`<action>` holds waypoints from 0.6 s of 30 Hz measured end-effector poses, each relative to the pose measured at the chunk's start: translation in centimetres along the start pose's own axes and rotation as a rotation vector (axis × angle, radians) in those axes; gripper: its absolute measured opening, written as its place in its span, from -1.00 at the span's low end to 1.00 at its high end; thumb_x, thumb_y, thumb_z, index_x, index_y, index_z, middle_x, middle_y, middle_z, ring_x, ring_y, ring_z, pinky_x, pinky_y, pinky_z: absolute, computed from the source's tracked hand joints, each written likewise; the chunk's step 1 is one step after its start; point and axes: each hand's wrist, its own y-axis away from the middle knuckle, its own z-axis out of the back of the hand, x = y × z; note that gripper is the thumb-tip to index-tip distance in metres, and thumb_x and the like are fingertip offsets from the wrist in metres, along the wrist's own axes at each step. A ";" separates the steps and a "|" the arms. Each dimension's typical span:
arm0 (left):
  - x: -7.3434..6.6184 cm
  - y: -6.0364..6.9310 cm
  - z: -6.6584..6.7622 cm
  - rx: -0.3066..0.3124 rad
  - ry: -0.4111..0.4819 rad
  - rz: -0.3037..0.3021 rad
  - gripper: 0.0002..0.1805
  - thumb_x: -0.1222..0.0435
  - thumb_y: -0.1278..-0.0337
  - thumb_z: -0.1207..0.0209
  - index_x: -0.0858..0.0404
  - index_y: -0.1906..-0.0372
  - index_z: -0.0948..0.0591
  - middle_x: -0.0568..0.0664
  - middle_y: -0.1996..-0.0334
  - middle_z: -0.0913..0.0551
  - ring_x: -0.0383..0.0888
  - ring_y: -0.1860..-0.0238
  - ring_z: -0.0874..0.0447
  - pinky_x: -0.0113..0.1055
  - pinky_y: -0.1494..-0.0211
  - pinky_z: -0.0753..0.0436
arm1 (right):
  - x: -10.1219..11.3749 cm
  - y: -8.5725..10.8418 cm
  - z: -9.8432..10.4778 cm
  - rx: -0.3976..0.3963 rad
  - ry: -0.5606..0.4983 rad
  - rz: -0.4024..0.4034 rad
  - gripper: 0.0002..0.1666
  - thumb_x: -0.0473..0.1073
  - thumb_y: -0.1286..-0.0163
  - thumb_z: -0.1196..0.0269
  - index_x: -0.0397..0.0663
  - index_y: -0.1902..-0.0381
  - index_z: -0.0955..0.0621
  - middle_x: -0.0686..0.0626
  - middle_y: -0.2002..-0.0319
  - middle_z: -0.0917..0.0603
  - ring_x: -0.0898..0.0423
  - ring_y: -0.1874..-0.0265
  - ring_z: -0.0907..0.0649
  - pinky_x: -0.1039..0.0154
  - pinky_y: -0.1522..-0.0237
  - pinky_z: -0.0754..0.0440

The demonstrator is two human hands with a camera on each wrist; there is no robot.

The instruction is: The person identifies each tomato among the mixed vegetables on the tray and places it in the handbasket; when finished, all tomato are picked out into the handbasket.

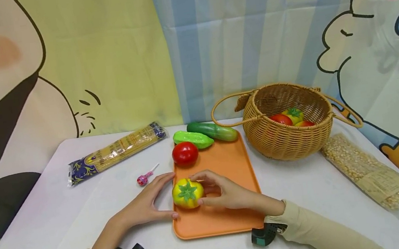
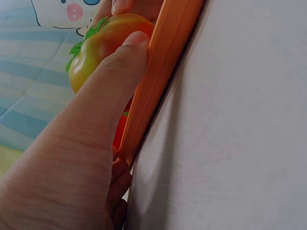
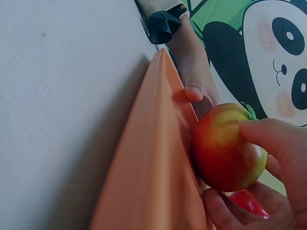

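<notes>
A yellow tomato (image 1: 186,193) with a green leafy top sits over the left side of an orange tray (image 1: 226,176). My right hand (image 1: 226,191) holds it from the right, thumb and fingers on its side. In the right wrist view the tomato (image 3: 228,148) looks red underneath and yellow towards the top. My left hand (image 1: 144,206) is at the tray's left rim, thumb and fingers spread apart, with the tomato just beyond them. The left thumb (image 2: 129,55) lies by the rim in the left wrist view. At the tray's far left lies a red tomato (image 1: 185,153).
Beyond the red tomato lie a light green vegetable (image 1: 194,139) and a dark green cucumber (image 1: 213,131). A wicker basket (image 1: 286,142) with several vegetables stands back right, beside a bag of kernels (image 1: 371,172). Leftward lie a noodle pack (image 1: 117,153) and a lollipop (image 1: 143,179).
</notes>
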 end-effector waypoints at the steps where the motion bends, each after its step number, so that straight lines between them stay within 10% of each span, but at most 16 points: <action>1: 0.0 0.0 0.0 0.001 -0.001 0.002 0.12 -0.16 0.16 -0.44 0.16 -0.50 -0.18 0.09 -0.46 -0.21 0.15 -0.45 -0.17 0.22 -0.40 -0.24 | 0.0 0.0 0.0 0.002 -0.002 -0.001 -0.35 -0.36 -0.31 -0.29 -0.15 -0.32 -0.34 -0.15 -0.31 -0.41 -0.11 -0.26 -0.48 0.24 -0.24 -0.51; 18: 0.1 0.0 0.0 -0.013 0.011 -0.009 0.12 -0.15 0.17 -0.44 0.15 -0.50 -0.19 0.09 -0.46 -0.21 0.16 -0.45 -0.16 0.24 -0.40 -0.24 | 0.9 0.2 0.6 0.060 -0.017 -0.092 -0.38 -0.29 -0.31 -0.32 -0.12 -0.29 -0.39 -0.11 -0.28 -0.43 -0.08 -0.21 -0.52 0.27 -0.17 -0.57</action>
